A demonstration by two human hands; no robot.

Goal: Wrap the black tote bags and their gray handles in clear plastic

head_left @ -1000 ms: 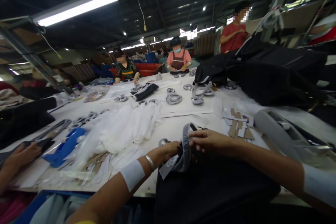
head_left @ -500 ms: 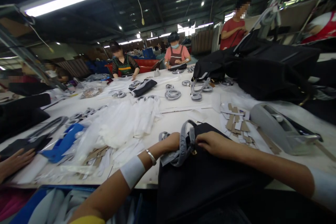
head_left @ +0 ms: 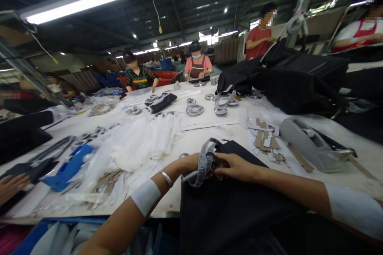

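Note:
A black bag (head_left: 227, 203) lies at the table's front edge, its lower part hanging towards me. Its handle (head_left: 203, 163), wrapped in grey plastic film, loops up at the bag's top left. My left hand (head_left: 191, 163) reaches through behind this loop, closed at the bag's top edge; the loop hides part of its fingers. My right hand (head_left: 233, 165) is closed from the other side, pinching a small dark part at the top edge. Both hands' fingertips meet close together there. Small gold-coloured metal shows beneath them.
White plastic bags (head_left: 134, 139) and a blue tape dispenser (head_left: 67, 169) lie left. Cardboard strips (head_left: 266, 139) and a grey tape dispenser (head_left: 311, 143) lie right. Coiled wrapped straps (head_left: 194, 109) and black bags (head_left: 299, 75) lie beyond. A co-worker's hand (head_left: 13, 187) is at far left.
My right hand has moved left to the handle loop, its fingers now close to my left hand's. The loop has shifted slightly left. The co-worker's hand has moved left too.

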